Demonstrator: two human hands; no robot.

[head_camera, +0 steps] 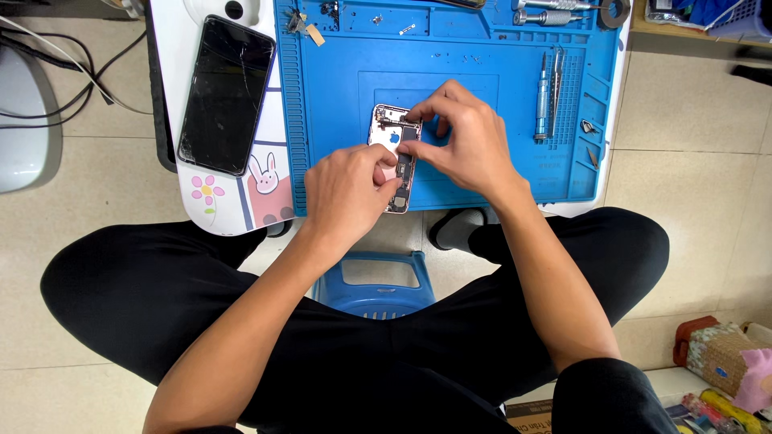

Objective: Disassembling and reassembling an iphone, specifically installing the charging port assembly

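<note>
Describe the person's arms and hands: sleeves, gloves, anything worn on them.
Both arms are bare up to the frame edge, with no sleeve in view. The left hand and right hand wear no gloves, and no rings, watch or wristband show.

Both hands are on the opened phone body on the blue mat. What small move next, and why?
Probably keep the left hand pinning the lower end of the phone body while the right hand works the part at its top edge: its fingertips already pinch there.

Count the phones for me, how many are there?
2. A black phone with a cracked screen lies on the white table's left side. An opened phone body lies on the blue mat, under both hands. None seem hidden.
</note>
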